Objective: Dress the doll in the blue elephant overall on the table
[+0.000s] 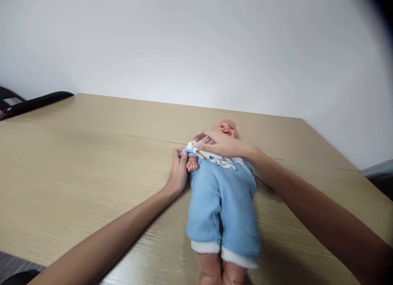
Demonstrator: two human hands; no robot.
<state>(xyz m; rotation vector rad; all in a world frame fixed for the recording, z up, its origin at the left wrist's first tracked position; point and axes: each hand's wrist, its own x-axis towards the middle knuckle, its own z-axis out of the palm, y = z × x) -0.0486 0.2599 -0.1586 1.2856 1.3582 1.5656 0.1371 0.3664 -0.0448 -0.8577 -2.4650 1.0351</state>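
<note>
A baby doll [227, 128] lies on its back on the wooden table [92, 154], head away from me, legs toward me. It wears fluffy blue trousers [222, 203] with white cuffs and a white printed top [215, 157]. My left hand [178, 172] is at the doll's side, its fingers pinched on the edge of the top's sleeve by the doll's small hand [192, 164]. My right hand [219, 143] lies across the doll's chest, fingers pressed on the top near the shoulder.
A white wall rises behind the table. A black chair back [33, 102] shows at the far left edge. The table's right edge runs diagonally toward me at the right side.
</note>
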